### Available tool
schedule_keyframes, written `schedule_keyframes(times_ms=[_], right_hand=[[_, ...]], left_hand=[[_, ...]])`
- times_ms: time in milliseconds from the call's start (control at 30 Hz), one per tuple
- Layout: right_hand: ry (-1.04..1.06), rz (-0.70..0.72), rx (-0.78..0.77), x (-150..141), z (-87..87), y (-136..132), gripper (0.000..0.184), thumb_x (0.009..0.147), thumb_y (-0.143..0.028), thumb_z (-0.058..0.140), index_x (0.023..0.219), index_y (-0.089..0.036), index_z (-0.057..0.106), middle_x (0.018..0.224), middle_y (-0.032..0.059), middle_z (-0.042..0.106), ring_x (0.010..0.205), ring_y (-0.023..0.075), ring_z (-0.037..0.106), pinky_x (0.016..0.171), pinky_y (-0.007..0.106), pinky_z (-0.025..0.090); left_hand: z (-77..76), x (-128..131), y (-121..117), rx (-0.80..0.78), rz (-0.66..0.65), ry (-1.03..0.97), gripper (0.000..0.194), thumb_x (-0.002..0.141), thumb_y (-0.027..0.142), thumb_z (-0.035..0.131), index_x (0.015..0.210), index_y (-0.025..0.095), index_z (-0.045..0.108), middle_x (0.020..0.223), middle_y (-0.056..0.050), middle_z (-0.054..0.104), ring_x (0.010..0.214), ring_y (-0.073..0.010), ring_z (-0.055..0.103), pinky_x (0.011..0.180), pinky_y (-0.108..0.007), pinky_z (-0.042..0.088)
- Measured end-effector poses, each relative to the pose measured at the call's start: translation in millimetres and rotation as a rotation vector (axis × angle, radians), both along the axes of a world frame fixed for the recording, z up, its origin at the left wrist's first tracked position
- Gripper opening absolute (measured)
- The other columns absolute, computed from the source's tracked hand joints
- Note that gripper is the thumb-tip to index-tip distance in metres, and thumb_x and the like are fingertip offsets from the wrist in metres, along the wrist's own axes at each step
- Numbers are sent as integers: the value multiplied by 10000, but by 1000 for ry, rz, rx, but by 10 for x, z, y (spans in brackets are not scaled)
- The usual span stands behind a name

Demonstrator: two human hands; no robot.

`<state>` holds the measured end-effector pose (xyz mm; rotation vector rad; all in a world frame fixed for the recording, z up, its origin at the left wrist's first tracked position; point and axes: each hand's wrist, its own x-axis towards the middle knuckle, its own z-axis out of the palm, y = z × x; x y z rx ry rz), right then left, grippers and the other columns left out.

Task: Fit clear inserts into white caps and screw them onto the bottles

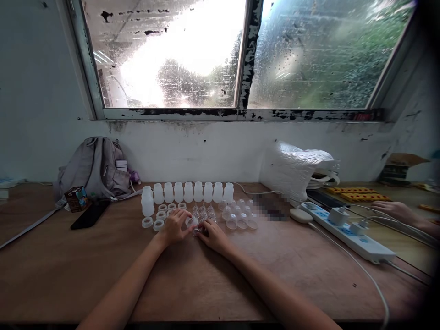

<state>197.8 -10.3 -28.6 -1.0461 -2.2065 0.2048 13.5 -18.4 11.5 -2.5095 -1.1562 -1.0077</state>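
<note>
My left hand [174, 227] has its fingers curled around a whitish translucent screw ring [191, 222]. Close beside it, my right hand [213, 234] pinches a small clear teat [196, 232], partly hidden by the fingers. Several more clear teats [203, 209] stand in rows just beyond the right hand. Left of my left hand lie several frosted screw rings [147, 222]. Behind them several frosted white baby bottles [188, 192] stand upright in a row, with more at the left end. Several clear dome caps [242, 222] sit in rows to the right.
A grey backpack [94, 162], a small carton [76, 198] and a black phone [90, 215] are at left. At right are a silvery bag [292, 169], a white power strip [350, 233] with cables, and yellow trays [357, 194]. Another person's hand [395, 211] rests at far right.
</note>
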Motion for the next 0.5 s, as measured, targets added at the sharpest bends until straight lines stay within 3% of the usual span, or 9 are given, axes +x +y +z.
schedule_keyframes(times_ms=[167, 333, 500], right_hand=[[2, 5, 15, 10, -44, 50, 53, 701, -172, 507, 753, -165, 518, 778, 35, 495, 731, 141, 468, 681, 249, 382], [69, 0, -17, 24, -108, 119, 228, 671, -60, 437, 864, -162, 502, 785, 32, 501, 732, 134, 466, 690, 242, 376], [79, -2, -21, 21, -128, 138, 230, 664, -57, 423, 852, -160, 505, 782, 34, 500, 728, 138, 462, 681, 249, 374]], left_hand=[[-34, 86, -39, -35, -66, 54, 214, 726, 361, 488, 866, 201, 511, 881, -42, 557, 871, -183, 492, 817, -325, 366], [-58, 124, -33, -48, -37, 47, 217, 724, 343, 497, 888, 203, 515, 888, -40, 553, 893, -187, 481, 822, -331, 361], [-84, 145, -28, -79, -52, 56, 240, 718, 345, 509, 912, 203, 514, 890, -36, 547, 887, -185, 469, 811, -325, 361]])
